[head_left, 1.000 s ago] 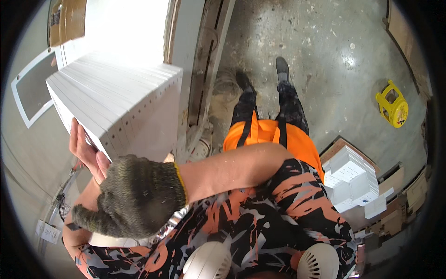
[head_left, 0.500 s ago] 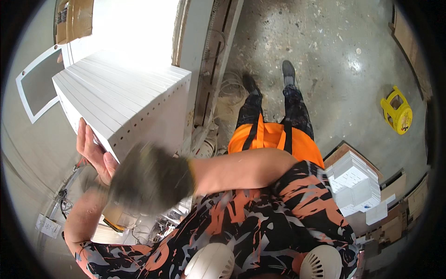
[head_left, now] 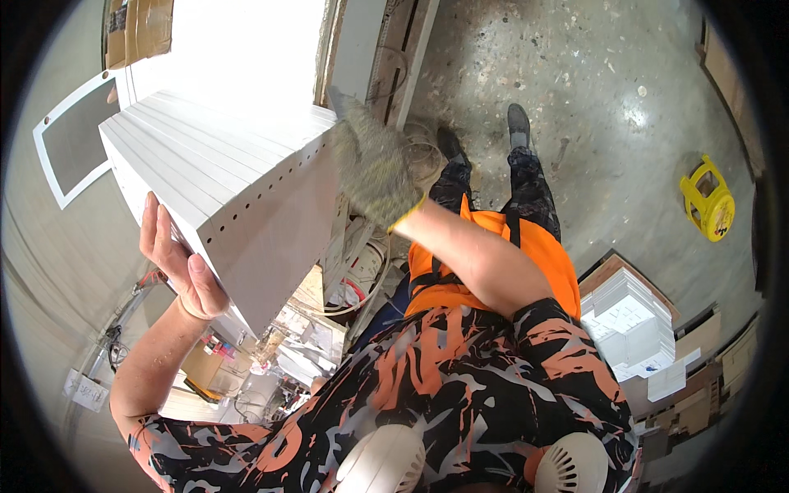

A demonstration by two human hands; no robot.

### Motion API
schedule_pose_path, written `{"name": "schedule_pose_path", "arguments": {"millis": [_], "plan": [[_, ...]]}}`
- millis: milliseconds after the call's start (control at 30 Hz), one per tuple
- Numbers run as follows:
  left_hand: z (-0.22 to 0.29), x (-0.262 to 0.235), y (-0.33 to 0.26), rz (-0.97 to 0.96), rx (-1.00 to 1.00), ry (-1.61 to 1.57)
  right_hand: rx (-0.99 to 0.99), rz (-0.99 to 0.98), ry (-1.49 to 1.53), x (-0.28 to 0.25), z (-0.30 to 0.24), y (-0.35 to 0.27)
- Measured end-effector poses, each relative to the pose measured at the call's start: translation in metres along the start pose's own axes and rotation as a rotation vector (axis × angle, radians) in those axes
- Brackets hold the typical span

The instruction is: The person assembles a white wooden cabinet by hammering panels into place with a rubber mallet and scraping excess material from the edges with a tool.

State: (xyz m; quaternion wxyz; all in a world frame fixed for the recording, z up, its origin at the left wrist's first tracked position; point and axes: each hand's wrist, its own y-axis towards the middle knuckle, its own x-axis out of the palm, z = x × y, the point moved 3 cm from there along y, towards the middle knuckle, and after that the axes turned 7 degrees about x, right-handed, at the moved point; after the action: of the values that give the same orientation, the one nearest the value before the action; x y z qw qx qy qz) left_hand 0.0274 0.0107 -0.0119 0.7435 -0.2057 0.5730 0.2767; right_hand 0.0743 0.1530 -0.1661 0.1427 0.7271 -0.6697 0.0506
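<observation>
A block of white panels (head_left: 246, 156) stands pressed together at the left, with dark round holes along one edge. My bare left hand (head_left: 177, 263) lies with outstretched fingers against the outer face of the nearest panel, its thumb by the lower corner. My right hand (head_left: 370, 164), in a grey knitted glove, is at the far right corner of the block. Its fingers are bent, and a thin grey blade-like tool (head_left: 334, 100) pokes out past them; the rest of it is hidden in the glove.
A white-framed panel (head_left: 48, 164) leans at the far left, near a cardboard box (head_left: 140, 33). On the right stand a yellow plastic stool (head_left: 708, 201) and a stack of white boards (head_left: 629, 324). Below the block is a cluttered area with a hose (head_left: 362, 304).
My right hand has swept from the near corner of the panels, close to my left hand, away to their far right corner. My left hand stays on the nearest panel.
</observation>
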Motion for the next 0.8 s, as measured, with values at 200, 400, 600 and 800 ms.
{"name": "schedule_pose_path", "arguments": {"millis": [200,400,600,800], "plan": [[-0.005,0.0,0.006,-0.014,-0.019,0.038,-0.213,-0.009,-0.037,0.037,-0.075,0.0],[-0.009,0.008,-0.001,0.095,0.012,-0.041,0.328,0.177,-0.211,-0.055,0.043,-0.005],[-0.006,0.008,0.001,0.094,0.007,-0.048,0.374,0.207,-0.357,-0.074,0.086,-0.012],[-0.001,0.005,0.006,0.038,0.02,0.065,0.252,0.291,-0.332,-0.073,0.096,-0.011]]}}
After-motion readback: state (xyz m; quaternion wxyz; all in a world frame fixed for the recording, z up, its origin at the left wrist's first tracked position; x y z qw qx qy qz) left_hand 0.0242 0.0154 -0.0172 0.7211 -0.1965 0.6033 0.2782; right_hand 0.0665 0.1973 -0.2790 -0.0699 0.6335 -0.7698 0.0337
